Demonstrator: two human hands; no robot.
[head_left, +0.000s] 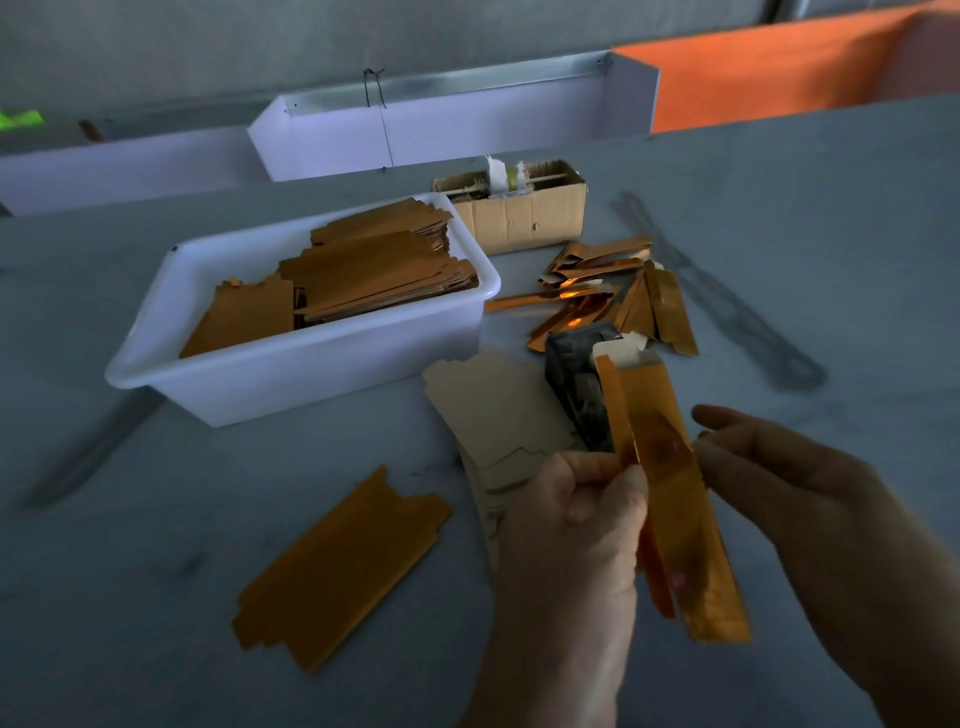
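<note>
A long, narrow folded gold carton (670, 488) is held up in front of me, its white flap at the far end. My left hand (576, 530) pinches its left edge between thumb and fingers. My right hand (800, 499) is at its right edge, fingers fairly straight and touching the side. A flat gold carton blank (343, 566) lies on the table to the left. A fanned stack of blanks (493, 410) lies pale side up beyond my left hand.
A white plastic tub (291, 364) full of gold blanks stands at the left centre. Folded gold cartons (608, 296) are piled at the right, a dark block (576, 384) beside them. A cardboard box (519, 213) and white troughs (441, 130) stand behind.
</note>
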